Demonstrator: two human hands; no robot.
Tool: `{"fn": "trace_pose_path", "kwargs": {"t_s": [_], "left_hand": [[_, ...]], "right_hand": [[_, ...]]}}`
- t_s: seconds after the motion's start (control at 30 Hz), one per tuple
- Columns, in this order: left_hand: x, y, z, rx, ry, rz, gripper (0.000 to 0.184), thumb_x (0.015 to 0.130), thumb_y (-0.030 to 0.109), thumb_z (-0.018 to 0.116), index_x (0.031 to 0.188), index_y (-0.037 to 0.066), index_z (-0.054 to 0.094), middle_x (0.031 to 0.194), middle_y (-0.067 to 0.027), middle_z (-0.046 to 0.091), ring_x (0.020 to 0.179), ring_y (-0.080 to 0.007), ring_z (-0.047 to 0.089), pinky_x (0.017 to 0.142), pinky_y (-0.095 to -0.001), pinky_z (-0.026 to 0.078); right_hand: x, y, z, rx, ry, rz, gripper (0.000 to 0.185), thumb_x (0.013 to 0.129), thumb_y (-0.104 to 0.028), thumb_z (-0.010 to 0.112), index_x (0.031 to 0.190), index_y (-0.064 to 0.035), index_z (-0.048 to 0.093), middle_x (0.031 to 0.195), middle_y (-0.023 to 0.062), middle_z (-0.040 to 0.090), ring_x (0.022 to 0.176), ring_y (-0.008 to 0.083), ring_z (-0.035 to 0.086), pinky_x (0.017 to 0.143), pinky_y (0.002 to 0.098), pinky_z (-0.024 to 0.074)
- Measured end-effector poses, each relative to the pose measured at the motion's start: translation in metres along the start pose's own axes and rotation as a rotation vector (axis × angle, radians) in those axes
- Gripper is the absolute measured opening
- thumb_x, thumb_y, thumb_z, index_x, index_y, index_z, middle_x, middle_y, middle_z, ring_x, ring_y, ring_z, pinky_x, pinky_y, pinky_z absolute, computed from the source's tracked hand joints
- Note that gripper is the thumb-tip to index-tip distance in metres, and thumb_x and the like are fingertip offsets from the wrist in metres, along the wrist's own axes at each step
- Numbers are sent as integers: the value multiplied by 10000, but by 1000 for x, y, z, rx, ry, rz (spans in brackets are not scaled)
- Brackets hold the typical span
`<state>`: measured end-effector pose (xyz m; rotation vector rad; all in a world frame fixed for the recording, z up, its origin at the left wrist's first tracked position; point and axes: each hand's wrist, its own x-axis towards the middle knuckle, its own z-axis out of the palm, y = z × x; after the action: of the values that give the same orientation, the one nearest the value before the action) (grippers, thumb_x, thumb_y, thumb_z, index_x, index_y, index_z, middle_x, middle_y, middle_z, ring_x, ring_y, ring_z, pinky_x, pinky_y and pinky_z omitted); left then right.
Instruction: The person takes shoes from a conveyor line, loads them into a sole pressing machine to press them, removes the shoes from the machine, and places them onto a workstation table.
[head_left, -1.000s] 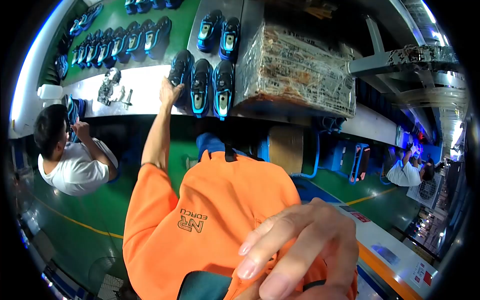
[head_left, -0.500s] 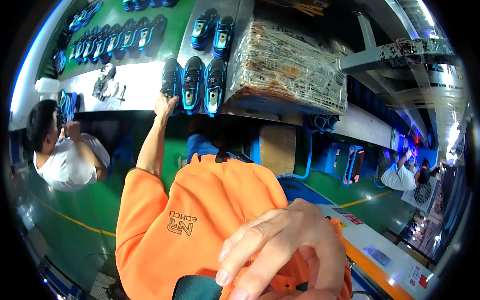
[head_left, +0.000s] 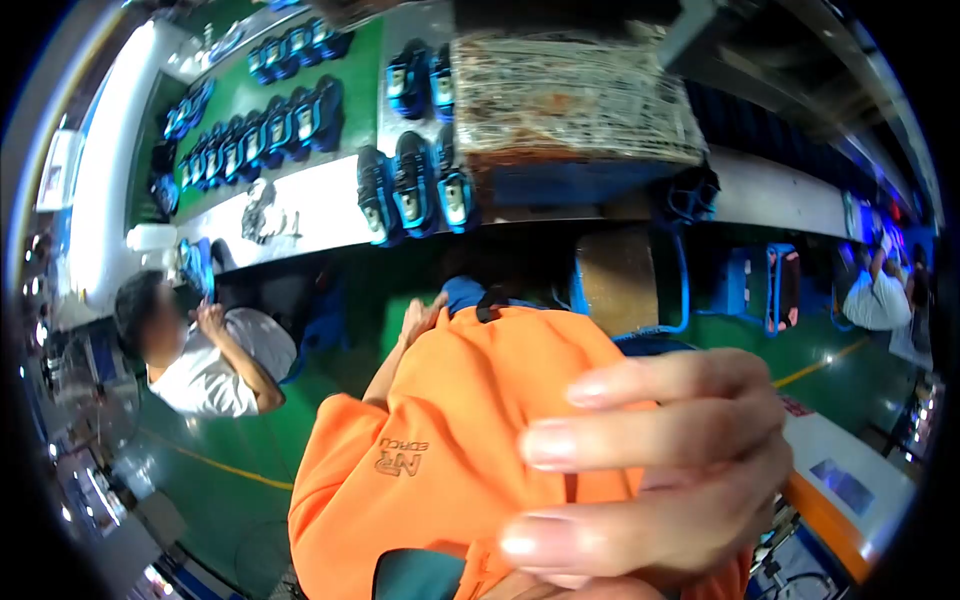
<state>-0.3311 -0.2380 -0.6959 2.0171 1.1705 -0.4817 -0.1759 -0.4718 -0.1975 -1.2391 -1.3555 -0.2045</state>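
My right hand (head_left: pixel 670 460) is raised close to the camera in front of my orange top (head_left: pixel 480 400). Its fingers are curved and spread, with nothing visible in them. My left hand (head_left: pixel 424 318) is low beside my waist, next to my blue trousers (head_left: pixel 462 293); its fingers are small and partly hidden, so their grip cannot be made out. Beyond it, on the bench edge, stand three black-and-blue sports shoes: a left one (head_left: pixel 376 197), a middle one (head_left: pixel 413 185) and a right one (head_left: pixel 455 192). Neither hand touches them.
More shoes (head_left: pixel 265 135) stand in rows on the green surface behind. A film-wrapped stack (head_left: pixel 580 95) is right of the shoes. A person in a white shirt (head_left: pixel 215 365) sits at left, another person (head_left: pixel 877 295) works far right. A blue-framed stool (head_left: pixel 625 285) stands under the bench.
My left hand has let go of the left shoe and drawn back from the bench to my waist. My right hand has risen nearer the camera, and the view has turned.
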Motion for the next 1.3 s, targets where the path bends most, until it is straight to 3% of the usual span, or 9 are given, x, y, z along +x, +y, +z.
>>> {"fn": "trace_pose_path", "kwargs": {"t_s": [0.23,0.33,0.43,0.57,0.67,0.93,1.03,1.13,1.3], "left_hand": [[2,-16,34,215,-140,51,394,807,406,671,810,13,644,705,-157,620,684,-273,615,646,-396,478],[1,-17,30,254,-153,63,396,810,407,669,799,12,642,694,-153,616,670,-260,609,638,-388,476],[1,-23,22,284,-159,52,399,814,408,666,787,10,640,682,-149,612,655,-247,603,629,-379,474],[-2,-24,14,339,-195,71,404,818,409,662,771,8,638,667,-144,607,636,-230,594,618,-367,471],[-1,-26,7,388,-226,97,409,822,410,659,759,7,636,655,-140,603,622,-217,588,609,-359,469],[60,-34,-20,366,-301,552,423,831,413,651,727,3,631,624,-130,593,584,-182,572,587,-336,463],[-91,134,-89,-223,-150,618,300,894,265,638,754,0,641,620,-50,595,594,-105,538,597,-259,447],[-133,220,-119,-387,80,873,143,857,145,688,862,9,644,804,-73,639,757,-138,572,728,-290,453],[-126,342,-156,217,555,1522,586,697,190,801,1211,40,561,1194,-159,594,1157,-341,529,1032,-458,363]], "right_hand": [[-33,47,12,27,434,-595,133,782,-70,687,882,17,700,881,167,685,667,242,626,481,278,505],[-40,33,2,100,547,-557,111,787,-10,652,875,36,701,868,196,685,638,231,613,475,264,508],[-57,37,-44,169,249,-745,302,863,-121,633,1094,74,638,1007,249,658,733,263,648,568,304,549],[-80,20,-28,1001,295,-15,511,895,-341,611,1129,109,555,1080,273,617,845,323,662,687,358,570],[-76,8,-3,1190,209,-35,793,825,-422,689,1343,106,403,1252,250,553,969,294,642,733,360,560],[-62,-20,40,1269,550,-288,651,879,-368,641,1283,115,476,1205,278,572,879,308,662,657,356,561],[-71,9,18,1102,275,-503,989,825,-617,597,1379,147,300,1351,307,445,1032,366,626,729,402,556],[-74,15,4,1242,324,-557,924,845,-589,590,1376,125,343,1360,314,428,1155,369,554,789,392,550],[-142,73,-97,346,238,336,393,817,-169,713,1123,57,614,1070,174,652,867,246,682,696,320,569]]}}
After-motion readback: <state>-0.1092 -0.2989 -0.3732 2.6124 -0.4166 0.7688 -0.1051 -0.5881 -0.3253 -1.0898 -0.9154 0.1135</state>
